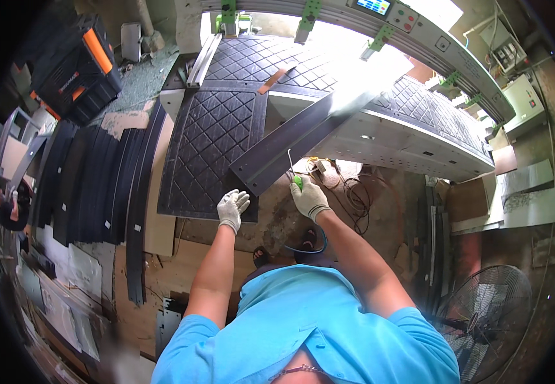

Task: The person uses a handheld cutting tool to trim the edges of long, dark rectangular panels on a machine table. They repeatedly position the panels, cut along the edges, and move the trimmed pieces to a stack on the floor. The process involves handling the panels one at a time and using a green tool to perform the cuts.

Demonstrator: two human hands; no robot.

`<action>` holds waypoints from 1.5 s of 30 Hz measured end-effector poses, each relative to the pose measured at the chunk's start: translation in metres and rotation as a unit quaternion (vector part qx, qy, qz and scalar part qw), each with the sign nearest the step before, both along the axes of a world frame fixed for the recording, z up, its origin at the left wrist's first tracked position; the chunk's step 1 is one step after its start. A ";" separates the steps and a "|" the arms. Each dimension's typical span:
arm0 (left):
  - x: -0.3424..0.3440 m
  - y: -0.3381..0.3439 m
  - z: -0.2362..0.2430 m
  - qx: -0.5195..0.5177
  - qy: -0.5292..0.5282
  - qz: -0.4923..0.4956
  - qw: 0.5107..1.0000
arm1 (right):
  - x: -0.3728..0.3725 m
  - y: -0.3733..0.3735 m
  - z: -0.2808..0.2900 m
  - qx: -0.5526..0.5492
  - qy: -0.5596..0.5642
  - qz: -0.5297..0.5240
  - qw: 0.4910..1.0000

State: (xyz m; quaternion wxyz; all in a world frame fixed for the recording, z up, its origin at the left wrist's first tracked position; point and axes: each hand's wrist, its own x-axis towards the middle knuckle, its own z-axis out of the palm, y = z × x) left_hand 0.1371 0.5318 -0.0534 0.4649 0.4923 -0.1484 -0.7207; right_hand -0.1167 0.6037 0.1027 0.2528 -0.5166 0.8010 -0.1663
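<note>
A long dark grey sheet-metal profile [290, 144] lies aslant across the black work surface [216, 137], its near end toward me. My left hand [231, 209], in a white knit glove, is beside that near end with its fingers stretched out and nothing in them. In my gloved right hand [310, 199] is an air blow gun [298, 181] with a green body, my fingers wrapped round it. Its thin bent nozzle points up over the profile's edge. A blue hose [316, 246] curves below this hand; where it joins the gun is hidden.
A machine beam [354, 29] with green clamps and a control panel spans the far side. Dark metal strips [91, 182] are stacked at left, near a black toolbox [75, 70]. Cables [354, 198] coil on the floor. A fan [485, 313] stands at lower right.
</note>
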 end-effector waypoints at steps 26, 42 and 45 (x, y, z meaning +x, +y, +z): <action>0.001 -0.004 -0.004 0.031 -0.001 -0.001 1.000 | -0.024 0.027 -0.005 -0.043 -0.053 -0.005 0.998; -0.080 -0.025 0.063 -0.394 -0.649 -0.214 0.614 | -0.138 -0.047 -0.045 -0.084 -0.028 -0.097 0.991; -0.092 -0.035 0.071 -0.347 -0.675 -0.254 0.599 | -0.195 -0.078 -0.041 -0.107 -0.017 -0.138 0.984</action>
